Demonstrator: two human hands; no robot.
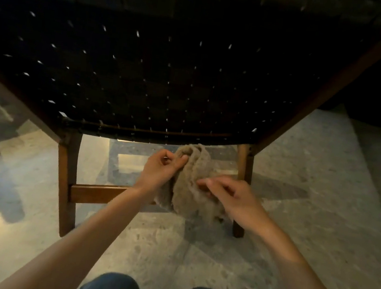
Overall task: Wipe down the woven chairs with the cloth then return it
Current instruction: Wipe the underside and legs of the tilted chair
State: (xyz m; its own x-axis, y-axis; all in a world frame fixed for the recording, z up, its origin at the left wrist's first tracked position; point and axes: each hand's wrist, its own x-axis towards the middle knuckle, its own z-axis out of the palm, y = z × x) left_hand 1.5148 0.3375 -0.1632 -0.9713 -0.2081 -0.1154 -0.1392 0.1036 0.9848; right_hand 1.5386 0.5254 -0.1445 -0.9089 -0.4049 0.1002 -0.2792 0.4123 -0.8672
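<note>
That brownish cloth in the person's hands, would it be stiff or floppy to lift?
Probably floppy: the cloth sags in folds between the left hand and right hand. Likely light, since a fingertip grip seems enough to hold it. Its rough, towel-like surface suggests it would not slip easily.
</note>
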